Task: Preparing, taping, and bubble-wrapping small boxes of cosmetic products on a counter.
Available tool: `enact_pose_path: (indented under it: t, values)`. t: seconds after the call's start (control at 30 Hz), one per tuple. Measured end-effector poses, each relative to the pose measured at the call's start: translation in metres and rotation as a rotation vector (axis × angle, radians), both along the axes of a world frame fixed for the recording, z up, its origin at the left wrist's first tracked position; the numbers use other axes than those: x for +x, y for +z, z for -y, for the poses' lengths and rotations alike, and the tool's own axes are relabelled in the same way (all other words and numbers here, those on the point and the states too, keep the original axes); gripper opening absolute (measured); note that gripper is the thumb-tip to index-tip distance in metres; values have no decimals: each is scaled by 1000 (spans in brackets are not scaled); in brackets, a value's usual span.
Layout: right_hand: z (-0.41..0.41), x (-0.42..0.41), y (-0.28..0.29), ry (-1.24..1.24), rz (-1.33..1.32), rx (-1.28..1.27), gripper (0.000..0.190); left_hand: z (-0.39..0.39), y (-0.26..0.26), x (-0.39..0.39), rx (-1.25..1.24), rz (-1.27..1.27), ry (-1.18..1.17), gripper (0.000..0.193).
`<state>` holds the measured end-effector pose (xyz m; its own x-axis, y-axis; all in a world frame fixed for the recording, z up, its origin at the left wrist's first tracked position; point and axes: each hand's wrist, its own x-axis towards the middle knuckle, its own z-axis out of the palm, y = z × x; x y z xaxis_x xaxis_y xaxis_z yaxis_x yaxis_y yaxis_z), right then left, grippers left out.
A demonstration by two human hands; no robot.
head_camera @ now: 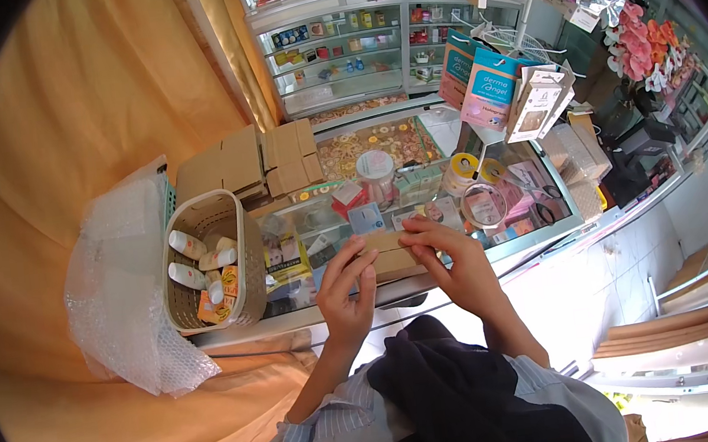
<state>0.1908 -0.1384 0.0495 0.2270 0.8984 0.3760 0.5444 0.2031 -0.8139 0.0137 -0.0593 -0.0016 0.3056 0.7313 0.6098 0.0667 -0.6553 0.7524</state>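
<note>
A small brown cardboard box (396, 264) is on the near edge of the glass counter (302, 316), between my two hands. My left hand (347, 292) grips its left end, thumb and fingertips at the upper edge. At the opposite end, my right hand (455, 262) has its fingers across the top right corner and along the edge of the flap. A crease runs across the cardboard between them. Just beyond the box lie a light blue square packet (366, 218) and a card with a face printed on it (443, 212).
On the left, a beige plastic basket (252, 259) holds white bottles and orange boxes, beside bubble wrap (122, 280). Flattened cartons (220, 164) lie behind. A round container (376, 172), black-handled scissors (545, 212) and a display rack with hanging packets (490, 91) occupy the counter.
</note>
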Motion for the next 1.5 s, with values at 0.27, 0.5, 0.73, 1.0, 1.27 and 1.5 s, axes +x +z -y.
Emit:
enact_pose_path:
  t: [0.27, 0.5, 0.73, 1.0, 1.27, 1.5]
  values:
    - [-4, 5, -4, 98, -179, -26, 18, -5, 2, -5, 264, -115, 58, 19]
    - [-6, 5, -11, 114, -270, -17, 18, -4, -3, -10, 157, -37, -23, 20]
    - [-4, 0, -15, 43, -192, 16, 20, -4, 0, -6, 177, -42, -22, 20]
    - [39, 63, -8, -173, 86, 242, 27, -6, -1, -2, 197, -40, 21, 22]
    - [88, 91, -62, -295, 611, 265, 62, -8, -8, -1, 212, -38, 21, 22]
    - [86, 72, -88, -382, 769, 375, 44, -8, -7, 0, 216, -41, 17, 22]
